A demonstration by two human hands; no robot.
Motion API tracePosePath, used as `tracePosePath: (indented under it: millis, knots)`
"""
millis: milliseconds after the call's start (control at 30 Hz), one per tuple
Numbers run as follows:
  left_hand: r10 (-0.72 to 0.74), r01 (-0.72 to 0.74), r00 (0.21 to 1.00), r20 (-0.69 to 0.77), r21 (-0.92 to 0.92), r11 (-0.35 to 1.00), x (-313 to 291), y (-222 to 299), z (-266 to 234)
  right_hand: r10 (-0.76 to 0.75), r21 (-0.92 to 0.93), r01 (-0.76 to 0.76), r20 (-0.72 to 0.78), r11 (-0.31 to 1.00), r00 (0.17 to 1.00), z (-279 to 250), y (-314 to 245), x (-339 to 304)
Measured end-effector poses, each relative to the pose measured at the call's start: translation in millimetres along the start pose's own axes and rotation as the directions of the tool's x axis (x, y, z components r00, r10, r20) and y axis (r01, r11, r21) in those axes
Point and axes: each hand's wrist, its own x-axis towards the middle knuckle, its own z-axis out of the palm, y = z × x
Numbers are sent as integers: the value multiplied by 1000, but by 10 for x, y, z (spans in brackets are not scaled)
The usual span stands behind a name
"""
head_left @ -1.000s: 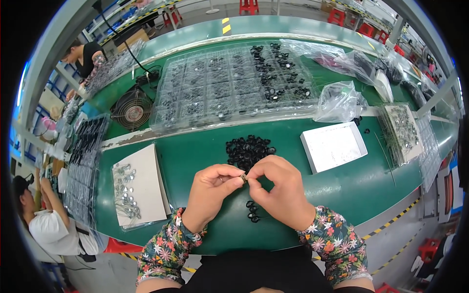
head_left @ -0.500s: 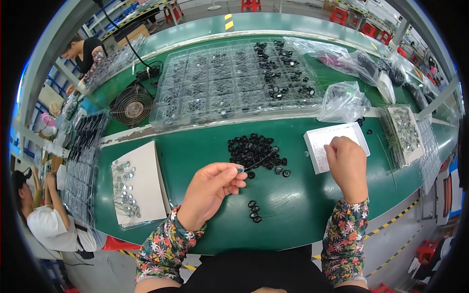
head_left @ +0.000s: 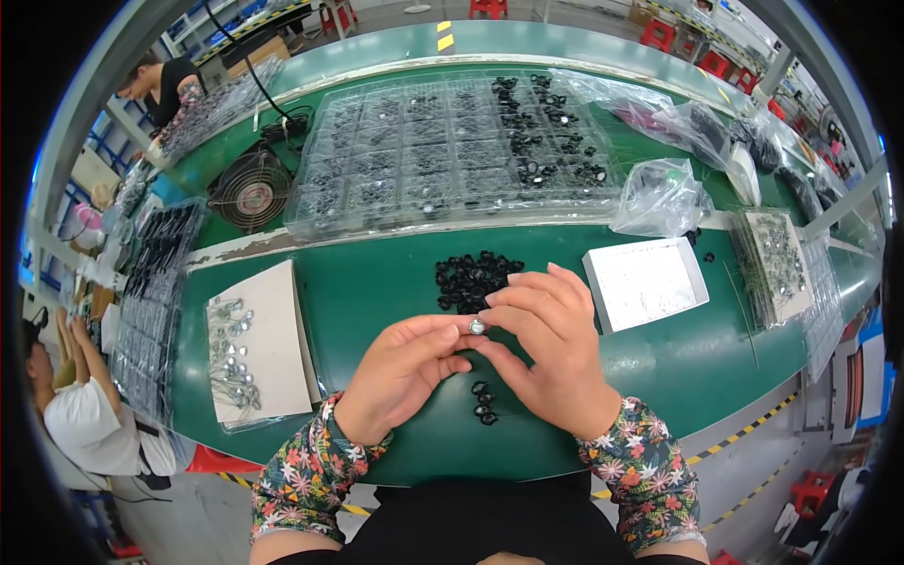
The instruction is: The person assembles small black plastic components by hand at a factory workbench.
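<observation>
My left hand (head_left: 395, 377) pinches a small round part (head_left: 476, 327) with a pale, shiny face between thumb and fingers. From the right, the thumb and forefinger of my right hand (head_left: 556, 353) close on that part's edge; anything tiny between them is hidden. Just beyond my fingers lies a heap of small black ring-shaped pieces (head_left: 471, 282), partly covered by the right hand. Below the hands, several black round pieces (head_left: 484, 403) with thin wires sit in a short row.
A shallow white box (head_left: 650, 287) stands right of my hands. At left, a cardboard sheet (head_left: 282, 348) bears wired shiny parts; another wired stack (head_left: 777, 264) is far right. Behind are a clear compartment tray (head_left: 424, 202), a fan (head_left: 252, 196) and a plastic bag (head_left: 659, 198). Two people work at left.
My right hand has moved left from the white box to the round part in my left hand. The part's shiny face is now turned up into view.
</observation>
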Motion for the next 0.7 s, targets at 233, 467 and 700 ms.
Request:
tracePosePath:
  millis: [233,467,700]
  knots:
    - [-17,23,997,74,-86,996,-2,-18,-10,-6,-3,6,3,1000,1000,29,21,-23]
    - [68,-74,997,32,264,962,-11,-31,82,-6,11,7,-19,1000,1000,-9,42,-49]
    - [454,-333,889,56,761,557,113,49,165,108,37,-104,-112,994,988,-190,160,16]
